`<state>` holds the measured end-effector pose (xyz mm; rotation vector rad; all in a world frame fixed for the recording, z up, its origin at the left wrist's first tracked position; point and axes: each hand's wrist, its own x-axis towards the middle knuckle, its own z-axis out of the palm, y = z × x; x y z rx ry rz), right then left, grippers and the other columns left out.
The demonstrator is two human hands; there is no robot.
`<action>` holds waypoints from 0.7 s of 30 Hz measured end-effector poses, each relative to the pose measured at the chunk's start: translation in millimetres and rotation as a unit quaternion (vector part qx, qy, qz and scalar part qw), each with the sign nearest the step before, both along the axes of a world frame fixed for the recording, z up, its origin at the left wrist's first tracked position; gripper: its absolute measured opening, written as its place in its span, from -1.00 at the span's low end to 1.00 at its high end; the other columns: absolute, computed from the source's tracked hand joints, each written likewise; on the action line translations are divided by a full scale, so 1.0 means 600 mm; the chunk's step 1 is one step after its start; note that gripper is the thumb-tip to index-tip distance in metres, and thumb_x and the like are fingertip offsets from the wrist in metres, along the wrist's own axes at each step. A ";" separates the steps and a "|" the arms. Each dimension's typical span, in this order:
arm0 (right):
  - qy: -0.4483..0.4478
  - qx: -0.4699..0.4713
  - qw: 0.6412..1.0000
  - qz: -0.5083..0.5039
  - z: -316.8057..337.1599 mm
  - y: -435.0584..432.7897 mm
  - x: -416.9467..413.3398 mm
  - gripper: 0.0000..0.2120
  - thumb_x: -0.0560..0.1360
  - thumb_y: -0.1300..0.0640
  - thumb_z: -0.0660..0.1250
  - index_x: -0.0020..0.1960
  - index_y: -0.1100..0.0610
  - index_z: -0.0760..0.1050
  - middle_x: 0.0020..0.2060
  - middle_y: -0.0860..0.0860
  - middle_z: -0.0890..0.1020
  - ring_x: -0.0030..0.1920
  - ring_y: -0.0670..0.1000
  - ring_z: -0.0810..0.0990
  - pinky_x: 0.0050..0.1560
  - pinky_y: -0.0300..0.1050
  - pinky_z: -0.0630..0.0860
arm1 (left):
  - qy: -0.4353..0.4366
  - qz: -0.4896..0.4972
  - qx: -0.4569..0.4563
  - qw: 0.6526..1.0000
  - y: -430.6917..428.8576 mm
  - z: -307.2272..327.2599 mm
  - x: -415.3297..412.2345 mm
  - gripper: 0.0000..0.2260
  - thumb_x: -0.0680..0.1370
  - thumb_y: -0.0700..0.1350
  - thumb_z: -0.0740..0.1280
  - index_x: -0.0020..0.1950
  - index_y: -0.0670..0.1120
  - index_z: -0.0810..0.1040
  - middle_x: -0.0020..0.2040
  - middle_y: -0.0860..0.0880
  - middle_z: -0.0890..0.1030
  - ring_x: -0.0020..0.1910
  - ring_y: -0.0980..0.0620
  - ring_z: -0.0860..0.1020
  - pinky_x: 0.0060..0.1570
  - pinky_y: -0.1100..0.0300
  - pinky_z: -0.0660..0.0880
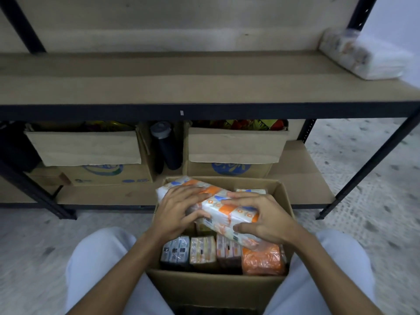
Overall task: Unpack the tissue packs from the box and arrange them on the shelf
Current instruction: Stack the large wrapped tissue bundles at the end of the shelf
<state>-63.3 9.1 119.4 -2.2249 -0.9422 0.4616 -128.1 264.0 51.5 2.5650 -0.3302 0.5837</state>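
Tissue pack (218, 206) between both hands' fingers (193, 215), above box (216, 289).

Storeroom, metal rack shelf (204, 87), stock cartons (234, 151), speckled floor (363, 178)

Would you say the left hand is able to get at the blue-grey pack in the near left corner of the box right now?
Probably yes, once freed: the blue-grey pack stands uncovered just below the left hand, but that hand grips the orange-and-white tissue pack with the right hand.

Dim, flat indoor light, soft overall blur, wide-angle bowing at the edges, deep shadow under the shelf (159, 87).
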 end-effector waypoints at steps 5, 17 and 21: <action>-0.056 0.052 0.997 0.002 0.071 0.003 0.007 -0.45 0.27 -0.06 0.47 0.26 -0.25 0.52 0.35 -0.25 0.44 0.31 -0.26 0.40 0.28 -0.20 0.40 | -0.072 0.018 0.012 0.997 -0.003 0.090 0.009 -0.53 0.50 0.31 0.22 0.25 0.07 0.58 0.28 0.08 0.55 0.30 0.10 0.43 0.26 0.13 0.27; -0.201 0.086 0.975 0.042 0.234 0.006 0.018 -0.44 0.29 -0.12 0.39 0.30 -0.22 0.48 0.37 -0.22 0.43 0.37 -0.20 0.35 0.38 -0.22 0.28 | -0.220 0.060 0.087 0.970 0.001 0.265 0.021 -0.55 0.53 0.28 0.21 0.20 0.00 0.62 0.23 0.02 0.60 0.24 0.00 0.51 0.24 0.03 0.36; -0.240 0.096 0.965 0.041 0.284 0.011 0.037 -0.45 0.30 -0.14 0.39 0.30 -0.27 0.46 0.36 -0.26 0.42 0.37 -0.20 0.34 0.38 -0.21 0.25 | -0.255 0.062 0.101 0.960 0.002 0.328 0.040 -0.54 0.54 0.27 0.22 0.20 -0.02 0.63 0.21 0.01 0.60 0.22 -0.02 0.53 0.23 0.04 0.37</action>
